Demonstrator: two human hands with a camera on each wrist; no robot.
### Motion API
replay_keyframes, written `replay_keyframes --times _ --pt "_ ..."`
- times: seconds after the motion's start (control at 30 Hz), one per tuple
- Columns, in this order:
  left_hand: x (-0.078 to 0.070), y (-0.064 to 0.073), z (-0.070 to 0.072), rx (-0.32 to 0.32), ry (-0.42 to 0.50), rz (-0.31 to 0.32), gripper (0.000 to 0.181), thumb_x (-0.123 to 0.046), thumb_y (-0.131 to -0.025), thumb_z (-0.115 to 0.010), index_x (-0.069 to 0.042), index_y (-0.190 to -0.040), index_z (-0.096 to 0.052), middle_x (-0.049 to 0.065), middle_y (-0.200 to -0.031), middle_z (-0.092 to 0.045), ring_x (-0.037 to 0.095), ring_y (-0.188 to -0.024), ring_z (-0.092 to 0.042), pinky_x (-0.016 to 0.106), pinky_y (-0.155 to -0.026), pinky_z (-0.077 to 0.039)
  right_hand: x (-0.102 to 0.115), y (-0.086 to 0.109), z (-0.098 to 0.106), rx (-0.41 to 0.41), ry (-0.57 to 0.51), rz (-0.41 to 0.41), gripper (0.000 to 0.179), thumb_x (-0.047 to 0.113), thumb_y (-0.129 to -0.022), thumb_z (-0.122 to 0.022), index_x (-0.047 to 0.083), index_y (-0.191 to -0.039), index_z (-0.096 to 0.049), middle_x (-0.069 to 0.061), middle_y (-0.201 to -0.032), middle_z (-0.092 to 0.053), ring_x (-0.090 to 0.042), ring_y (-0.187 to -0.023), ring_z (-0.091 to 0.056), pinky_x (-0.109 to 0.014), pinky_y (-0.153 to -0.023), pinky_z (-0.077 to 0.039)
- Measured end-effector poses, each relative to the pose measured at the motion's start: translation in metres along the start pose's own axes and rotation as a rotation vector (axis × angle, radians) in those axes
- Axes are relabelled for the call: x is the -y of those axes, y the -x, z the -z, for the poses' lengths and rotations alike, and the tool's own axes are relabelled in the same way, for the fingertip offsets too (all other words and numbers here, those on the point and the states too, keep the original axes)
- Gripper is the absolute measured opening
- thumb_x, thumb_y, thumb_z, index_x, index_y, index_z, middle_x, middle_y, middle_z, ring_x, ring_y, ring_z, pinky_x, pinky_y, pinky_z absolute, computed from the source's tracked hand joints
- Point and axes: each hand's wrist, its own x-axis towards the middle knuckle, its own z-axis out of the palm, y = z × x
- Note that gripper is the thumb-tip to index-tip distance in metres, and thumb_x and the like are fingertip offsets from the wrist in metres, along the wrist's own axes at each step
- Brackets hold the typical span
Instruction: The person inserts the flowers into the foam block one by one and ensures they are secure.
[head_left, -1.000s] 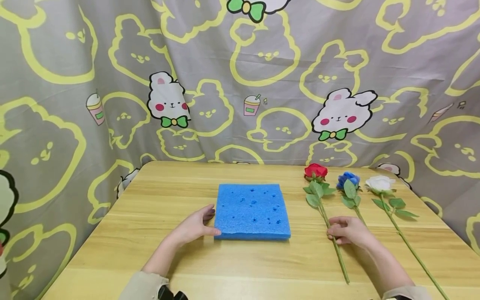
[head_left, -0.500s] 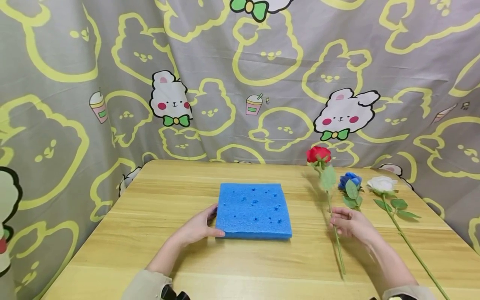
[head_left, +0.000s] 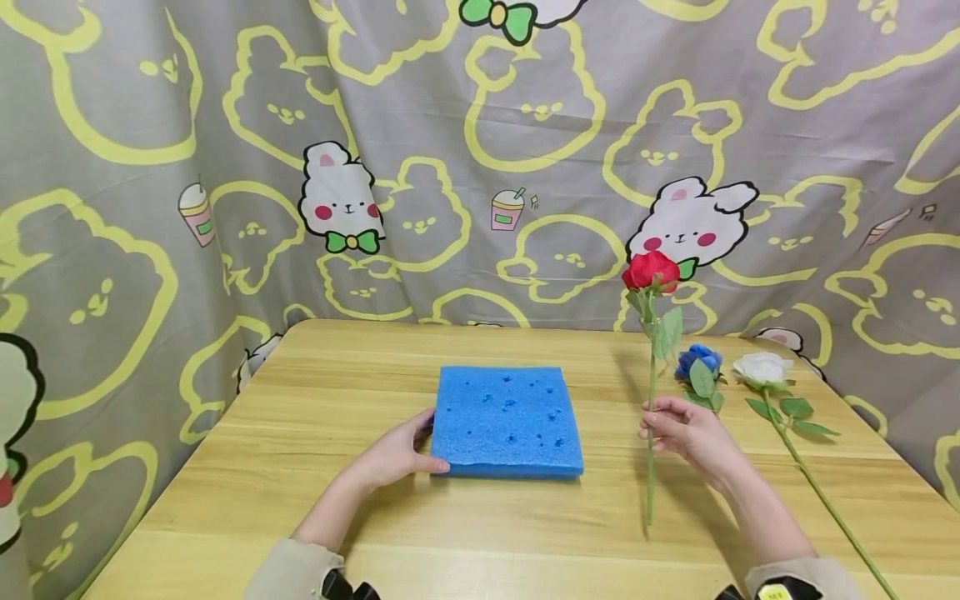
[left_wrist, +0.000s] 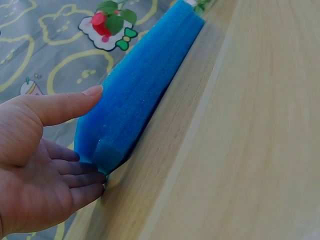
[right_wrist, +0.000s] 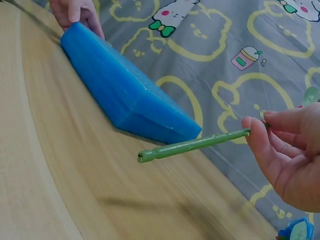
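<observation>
My right hand (head_left: 693, 440) pinches the green stem of an artificial red rose (head_left: 651, 273) between thumb and fingers. The rose is raised off the table, nearly upright, its bloom at the top and bare stem below. In the right wrist view the stem's cut end (right_wrist: 145, 156) points toward the foam. A flat blue foam block (head_left: 506, 421), pitted with several small holes on top, lies mid-table. At its left side rests my left hand (head_left: 397, 454), thumb on the near corner and fingers along the edge. The left wrist view shows those fingers (left_wrist: 85, 182) fairly straight.
A blue rose (head_left: 699, 362) and a white rose (head_left: 763, 368) lie on the wooden table (head_left: 360, 375) at the right. The blue one's stem is mostly behind my right hand. A grey patterned curtain (head_left: 420, 108) hangs at the back and left.
My right hand has lifted the red rose from the table, tilted it up toward vertical and brought it slightly left. The left hand stays at the foam block.
</observation>
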Motion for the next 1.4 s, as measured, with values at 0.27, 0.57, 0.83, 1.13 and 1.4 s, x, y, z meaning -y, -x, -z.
replay_keyframes --times 0.27,0.57,0.83,1.13,1.4 --pt "0.001 0.001 0.001 -0.007 0.004 0.000 0.094 -0.020 -0.076 -0.077 0.012 -0.142 -0.018 0.029 -0.144 -0.026 0.040 -0.133 -0.025 0.049 -0.108 -0.022 0.010 -0.005 -0.013 -0.013 0.120 0.041 0.031 0.014 -0.095 -0.053 -0.006 -0.117 -0.046 -0.005 -0.087 -0.066 -0.016 -0.080 -0.065 -0.031 -0.066 -0.055" --pt "0.000 0.002 0.001 -0.008 0.004 0.001 0.094 -0.020 -0.076 -0.077 0.012 -0.142 -0.019 0.029 -0.144 -0.026 0.040 -0.133 -0.026 0.049 -0.108 -0.022 0.026 -0.013 -0.028 0.003 0.230 0.071 0.047 0.010 -0.092 -0.057 -0.015 -0.128 -0.039 -0.010 -0.095 -0.064 -0.016 -0.087 -0.065 -0.034 -0.076 -0.054" --pt "0.000 0.002 0.001 -0.008 -0.005 0.009 0.094 -0.022 -0.076 -0.077 0.011 -0.142 -0.019 0.029 -0.144 -0.027 0.040 -0.133 -0.026 0.049 -0.108 -0.022 0.036 -0.018 -0.039 -0.019 0.258 0.069 0.036 0.017 -0.092 -0.059 -0.011 -0.113 -0.053 -0.015 -0.097 -0.065 -0.019 -0.088 -0.064 -0.034 -0.078 -0.053" --pt "-0.002 0.002 0.000 -0.014 -0.005 0.015 0.095 -0.022 -0.076 -0.077 0.012 -0.142 -0.019 0.029 -0.144 -0.027 0.040 -0.132 -0.027 0.049 -0.108 -0.022 0.042 -0.033 -0.055 -0.020 0.199 0.192 0.021 0.013 -0.091 -0.060 -0.006 -0.101 -0.057 -0.009 -0.090 -0.066 -0.018 -0.084 -0.065 -0.035 -0.074 -0.055" --pt "-0.003 0.002 0.001 -0.012 -0.011 0.019 0.095 -0.024 -0.076 -0.077 0.011 -0.143 -0.018 0.028 -0.144 -0.027 0.040 -0.132 -0.027 0.049 -0.108 -0.022 0.050 -0.047 -0.078 -0.039 0.156 0.270 0.014 0.009 -0.089 -0.062 0.000 -0.099 -0.061 -0.006 -0.087 -0.067 -0.014 -0.081 -0.065 -0.034 -0.072 -0.055"
